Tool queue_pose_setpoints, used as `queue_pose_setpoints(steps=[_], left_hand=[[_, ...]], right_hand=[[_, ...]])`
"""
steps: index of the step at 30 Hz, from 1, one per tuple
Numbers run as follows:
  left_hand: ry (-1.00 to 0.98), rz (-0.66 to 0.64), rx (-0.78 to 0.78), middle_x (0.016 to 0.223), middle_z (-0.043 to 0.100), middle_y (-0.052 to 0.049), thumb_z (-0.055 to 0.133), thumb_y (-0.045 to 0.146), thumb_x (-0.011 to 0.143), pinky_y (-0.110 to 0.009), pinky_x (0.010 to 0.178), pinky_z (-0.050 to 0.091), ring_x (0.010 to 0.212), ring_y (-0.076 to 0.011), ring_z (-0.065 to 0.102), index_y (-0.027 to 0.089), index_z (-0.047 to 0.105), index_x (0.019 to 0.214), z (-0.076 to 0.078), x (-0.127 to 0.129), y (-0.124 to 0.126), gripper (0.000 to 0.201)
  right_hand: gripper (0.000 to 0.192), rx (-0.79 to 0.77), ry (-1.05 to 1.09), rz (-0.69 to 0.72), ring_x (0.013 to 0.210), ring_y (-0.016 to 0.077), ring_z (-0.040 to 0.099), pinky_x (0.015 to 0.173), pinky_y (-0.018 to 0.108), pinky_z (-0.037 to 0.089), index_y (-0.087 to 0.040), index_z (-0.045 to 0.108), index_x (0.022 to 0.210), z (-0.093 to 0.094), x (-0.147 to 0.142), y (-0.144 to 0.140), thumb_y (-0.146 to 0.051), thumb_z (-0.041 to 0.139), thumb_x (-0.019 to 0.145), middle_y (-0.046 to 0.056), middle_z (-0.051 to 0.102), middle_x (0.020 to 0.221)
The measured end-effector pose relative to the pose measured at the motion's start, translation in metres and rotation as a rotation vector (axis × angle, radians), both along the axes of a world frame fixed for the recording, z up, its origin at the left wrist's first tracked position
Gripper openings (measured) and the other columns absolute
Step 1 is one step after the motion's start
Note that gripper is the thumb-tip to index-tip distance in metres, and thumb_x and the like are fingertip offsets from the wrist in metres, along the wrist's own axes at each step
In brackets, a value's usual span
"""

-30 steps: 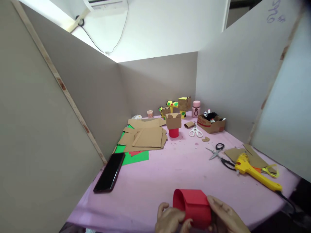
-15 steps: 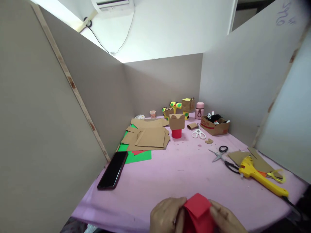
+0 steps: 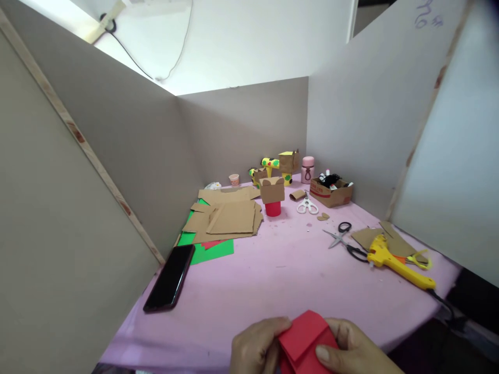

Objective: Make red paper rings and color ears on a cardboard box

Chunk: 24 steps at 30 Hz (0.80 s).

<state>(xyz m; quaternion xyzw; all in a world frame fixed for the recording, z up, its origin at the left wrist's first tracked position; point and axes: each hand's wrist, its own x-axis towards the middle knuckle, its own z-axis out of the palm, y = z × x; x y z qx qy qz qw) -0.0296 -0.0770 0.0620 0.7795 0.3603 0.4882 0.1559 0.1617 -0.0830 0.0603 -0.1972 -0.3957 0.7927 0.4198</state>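
Observation:
Between my two hands, at the table's front edge, is a folded red paper box point(image 3: 306, 337) with creased flaps; its lower part runs out of the frame. My left hand point(image 3: 255, 345) grips its left side, fingers curled. My right hand point(image 3: 351, 345) pinches the right side, thumb lying flat on the red face. Farther back stands a small figure with a brown cardboard head point(image 3: 272, 190) on a red base point(image 3: 273, 209).
A black phone point(image 3: 170, 278) lies at left near stacked cardboard point(image 3: 232, 218) and green paper point(image 3: 212, 253). On the right are open black-handled scissors point(image 3: 339, 238), a yellow glue gun point(image 3: 397, 264), white scissors point(image 3: 307, 206) and a cardboard box point(image 3: 331, 193) of supplies.
My right thumb has come round onto the front of the red paper, and the paper has turned a little. The whole view has shifted, so the table things sit farther left.

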Motion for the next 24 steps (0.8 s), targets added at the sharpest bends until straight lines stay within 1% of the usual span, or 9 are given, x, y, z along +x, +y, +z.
queue_pose_setpoints(steps=[3,6,9,12,15,17,19,21,24], left_hand=[[0.107,-0.085,0.082,0.102,0.074,-0.004,0.057,0.022,0.086,-0.019,0.081,0.052,0.092,-0.0144,0.070,0.027,0.059,0.117,0.006,-0.003,0.003,0.032],[0.134,-0.197,-0.069,0.096,0.076,-0.001,0.056,0.010,0.084,-0.013,0.075,0.052,0.085,-0.0114,0.071,0.026,0.063,0.111,0.016,-0.002,0.004,0.032],[0.040,-0.155,-0.276,0.092,0.077,0.001,0.052,0.005,0.082,-0.012,0.069,0.051,0.078,-0.0100,0.072,0.026,0.069,0.102,0.021,0.002,0.002,0.033],[0.008,-0.111,-0.392,0.086,0.077,0.001,0.049,0.003,0.080,-0.012,0.067,0.050,0.073,-0.0102,0.071,0.027,0.073,0.096,0.024,0.008,-0.002,0.037],[0.041,-0.084,-0.503,0.072,0.076,0.003,0.048,0.002,0.077,-0.012,0.060,0.047,0.066,-0.0104,0.070,0.025,0.076,0.086,0.030,0.014,-0.004,0.037],[0.053,-0.075,-0.560,0.071,0.076,0.002,0.049,0.003,0.076,-0.013,0.059,0.047,0.066,-0.0115,0.070,0.024,0.076,0.083,0.035,0.016,-0.005,0.036],[0.056,-0.058,-0.573,0.073,0.077,0.002,0.050,0.003,0.075,-0.014,0.061,0.047,0.068,-0.0120,0.070,0.024,0.077,0.083,0.041,0.017,-0.006,0.035],[0.047,-0.040,-0.521,0.079,0.077,0.001,0.051,0.000,0.069,-0.014,0.066,0.049,0.073,-0.0127,0.071,0.023,0.076,0.087,0.046,0.017,-0.007,0.038],[0.035,-0.093,-0.439,0.094,0.077,-0.004,0.056,0.002,0.067,-0.017,0.077,0.050,0.086,-0.0148,0.070,0.020,0.074,0.095,0.051,0.015,-0.010,0.038]], right_hand=[[0.027,-0.025,0.012,0.011,0.067,0.0107,0.057,0.063,0.019,0.042,-0.013,0.074,0.087,0.007,0.002,-0.002,-0.033,0.078,0.068,0.002,0.066,0.067],[0.027,-0.052,-0.003,-0.018,0.066,0.0113,0.057,0.064,0.020,0.042,-0.012,0.074,0.085,0.015,0.003,-0.005,-0.031,0.078,0.067,0.003,0.066,0.066],[0.025,-0.123,0.022,-0.015,0.063,0.0114,0.057,0.062,0.019,0.042,-0.013,0.075,0.084,0.017,0.004,-0.006,-0.029,0.079,0.066,0.003,0.067,0.066],[0.021,-0.143,0.033,-0.002,0.063,0.0116,0.059,0.062,0.019,0.043,-0.013,0.075,0.079,0.014,0.005,-0.005,-0.028,0.079,0.066,0.004,0.069,0.070],[0.021,-0.135,0.041,0.038,0.061,0.0116,0.060,0.061,0.020,0.042,-0.012,0.074,0.076,0.009,0.006,-0.002,-0.030,0.078,0.066,0.004,0.068,0.066],[0.022,-0.181,0.052,0.056,0.059,0.0115,0.059,0.061,0.021,0.042,-0.012,0.074,0.076,0.007,0.007,-0.002,-0.029,0.079,0.065,0.003,0.067,0.063],[0.018,-0.272,0.059,0.034,0.058,0.0113,0.058,0.062,0.022,0.043,-0.014,0.074,0.075,0.007,0.010,-0.005,-0.026,0.079,0.063,0.002,0.067,0.063],[0.010,-0.368,0.058,-0.016,0.061,0.0125,0.059,0.066,0.023,0.045,-0.018,0.074,0.072,0.008,0.012,-0.008,-0.022,0.077,0.063,0.001,0.068,0.066],[0.007,-0.433,0.058,-0.040,0.069,0.0151,0.062,0.074,0.027,0.047,-0.022,0.074,0.071,0.009,0.016,-0.012,-0.021,0.074,0.064,0.000,0.069,0.070]])
